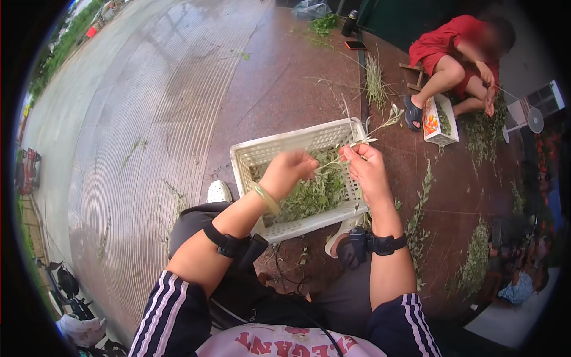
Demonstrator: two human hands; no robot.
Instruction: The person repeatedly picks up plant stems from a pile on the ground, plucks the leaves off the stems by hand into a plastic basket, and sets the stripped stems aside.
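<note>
Across the ground, as the head camera shows it, a reddish-brown floor [285,83] spreads out under scattered sprigs, with a grey ribbed strip [137,149] running along its left side. At the far edge a dark bottle [350,24] stands beside a phone [355,45], and a bundle of thin stalks [375,83] lies nearer. To the upper right a person in red [437,44] sits low, a small white box [432,125] by their feet; at lower left part of a scooter [77,306] shows.

A white plastic crate [303,224] rests on the floor between the wearer's feet, holding loose green leaves [318,196]. Both forearms reach forward over it, elbows bent, each wearing a black strap. The right hand [367,169] is closed, thumb and fingertips pinching a leafy stem [364,141] that slants above the crate's right side toward the upper right. The left hand [288,172], blurred, has its fingers curled near the stem's lower end; whether it grips it I cannot tell
</note>
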